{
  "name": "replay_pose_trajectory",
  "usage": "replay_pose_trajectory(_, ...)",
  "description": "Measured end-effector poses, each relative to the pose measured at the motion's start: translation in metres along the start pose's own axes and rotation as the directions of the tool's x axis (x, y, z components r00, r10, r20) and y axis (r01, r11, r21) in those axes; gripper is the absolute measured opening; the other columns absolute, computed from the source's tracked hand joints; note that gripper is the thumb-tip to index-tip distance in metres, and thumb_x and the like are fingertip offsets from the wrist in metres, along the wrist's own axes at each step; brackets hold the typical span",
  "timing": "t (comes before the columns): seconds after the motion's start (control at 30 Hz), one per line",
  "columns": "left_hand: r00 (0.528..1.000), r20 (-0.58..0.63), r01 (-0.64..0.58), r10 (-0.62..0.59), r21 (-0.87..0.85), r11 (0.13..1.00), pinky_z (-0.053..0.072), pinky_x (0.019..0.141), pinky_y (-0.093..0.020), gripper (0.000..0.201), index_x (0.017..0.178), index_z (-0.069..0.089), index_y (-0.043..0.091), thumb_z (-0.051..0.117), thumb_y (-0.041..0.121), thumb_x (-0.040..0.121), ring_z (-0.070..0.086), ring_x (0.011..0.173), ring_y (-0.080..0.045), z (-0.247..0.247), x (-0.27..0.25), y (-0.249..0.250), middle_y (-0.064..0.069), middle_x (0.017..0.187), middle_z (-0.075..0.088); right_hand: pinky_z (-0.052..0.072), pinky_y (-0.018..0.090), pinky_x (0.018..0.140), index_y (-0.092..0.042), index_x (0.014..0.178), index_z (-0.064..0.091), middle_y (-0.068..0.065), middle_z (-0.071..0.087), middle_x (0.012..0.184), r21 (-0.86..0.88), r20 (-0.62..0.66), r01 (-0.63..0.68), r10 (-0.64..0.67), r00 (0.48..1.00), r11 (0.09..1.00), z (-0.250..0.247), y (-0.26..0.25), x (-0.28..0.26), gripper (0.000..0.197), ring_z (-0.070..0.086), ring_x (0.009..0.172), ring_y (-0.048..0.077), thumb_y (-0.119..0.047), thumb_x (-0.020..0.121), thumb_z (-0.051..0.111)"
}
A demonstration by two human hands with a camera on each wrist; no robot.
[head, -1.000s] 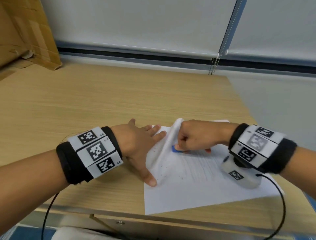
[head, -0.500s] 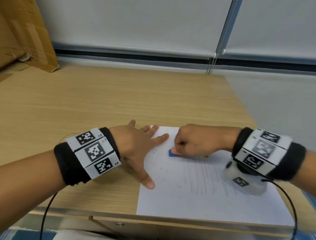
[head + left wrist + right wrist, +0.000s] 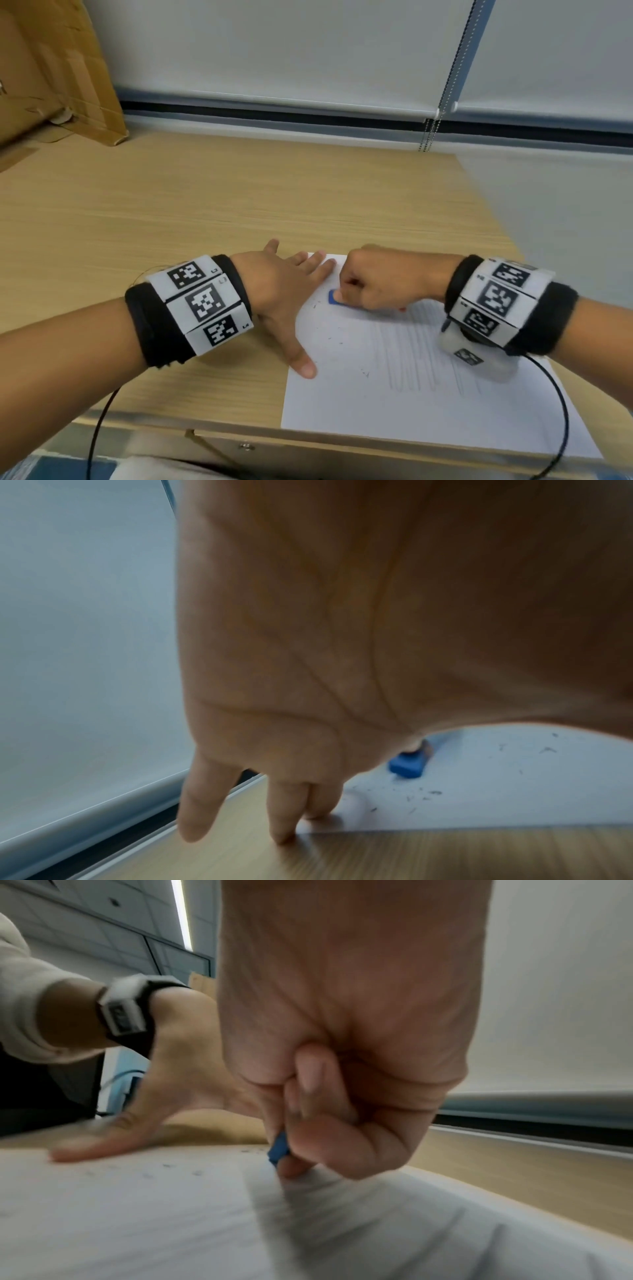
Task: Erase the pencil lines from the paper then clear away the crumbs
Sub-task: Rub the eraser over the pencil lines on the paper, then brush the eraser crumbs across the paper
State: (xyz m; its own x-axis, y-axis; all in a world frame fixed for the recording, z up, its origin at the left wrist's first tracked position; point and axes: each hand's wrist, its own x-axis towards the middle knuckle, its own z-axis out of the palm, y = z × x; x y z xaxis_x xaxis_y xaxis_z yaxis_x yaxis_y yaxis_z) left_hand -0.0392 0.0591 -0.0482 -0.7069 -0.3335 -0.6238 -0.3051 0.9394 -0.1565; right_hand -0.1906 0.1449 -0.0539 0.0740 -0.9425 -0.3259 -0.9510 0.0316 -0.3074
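Note:
A white sheet of paper [image 3: 394, 411] lies flat at the desk's near right edge, with faint grey pencil lines [image 3: 421, 356] across its middle. My right hand [image 3: 373, 284] pinches a small blue eraser [image 3: 333, 297] against the paper's upper left part; the eraser [image 3: 278, 1148] shows between thumb and curled fingers in the right wrist view. My left hand [image 3: 291, 287] lies spread, with straight fingers pressing the sheet's left edge and top corner. Dark eraser crumbs [image 3: 339, 339] are scattered on the paper to the left of the lines, and these crumbs [image 3: 421, 796] also show beside the eraser [image 3: 407, 767].
The wooden desk [image 3: 205, 205] stretches far and left of the paper. A cardboard box [image 3: 58, 75] leans at the back left. A window blind with a bead chain [image 3: 442, 102] hangs behind. Black cables [image 3: 561, 421] run from both wristbands over the near desk edge.
The paper's top edge, lifted and curled one second ago, now lies flat. The right hand with the eraser has shifted slightly left and up the sheet. The left hand keeps pressing the edge.

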Motion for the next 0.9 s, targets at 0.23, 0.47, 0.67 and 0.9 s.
replay_pose_trajectory(0.23,0.999,0.038,0.028,-0.029,0.029,0.999,-0.015,0.115,-0.056,0.147,0.148,-0.028,0.014,0.063,0.085,0.057,-0.02,0.147,-0.011,-0.004,-0.003,0.004,0.003,0.159,-0.027,0.038,0.03,0.05,-0.012,0.057,0.046,0.004,0.048,0.057,-0.166,-0.024,-0.08,0.077,0.997,0.983,-0.004,-0.011,-0.01,0.048,0.048,0.051,0.024,-0.042,0.095,0.05)
replay_pose_trajectory(0.47,0.999,0.038,0.021,-0.024,0.062,0.998,-0.013,0.117,-0.054,0.147,0.148,-0.028,0.013,0.061,0.087,0.057,-0.018,0.148,-0.012,-0.007,-0.003,0.004,0.002,0.158,-0.029,0.039,0.032,0.056,-0.019,0.064,0.043,-0.006,0.048,0.065,-0.135,-0.352,-0.225,0.166,0.921,0.965,0.016,0.001,-0.101,0.05,0.049,0.063,0.016,-0.059,0.092,0.03)
replay_pose_trajectory(0.67,1.0,0.015,-0.003,0.003,0.06,0.998,-0.014,0.117,-0.052,0.148,0.149,-0.027,0.013,0.056,0.091,0.055,-0.015,0.148,-0.013,-0.007,0.002,0.005,0.001,0.158,-0.029,0.047,0.027,0.074,-0.038,0.071,0.043,-0.017,0.057,0.115,0.207,-0.502,-0.276,0.344,0.794,0.939,0.07,0.016,-0.154,0.033,0.062,0.09,0.012,-0.062,0.083,0.024)
replay_pose_trajectory(0.9,1.0,0.003,-0.019,0.019,0.046,0.999,-0.011,0.118,-0.051,0.146,0.149,-0.027,0.015,0.053,0.093,0.055,-0.018,0.147,-0.012,-0.004,0.006,0.004,0.004,0.156,-0.032,0.046,0.027,0.087,-0.032,0.088,0.055,-0.005,0.06,0.128,0.331,-0.583,-0.304,0.447,0.678,0.893,0.111,0.02,-0.149,0.037,0.062,0.105,0.018,-0.062,0.091,0.033)
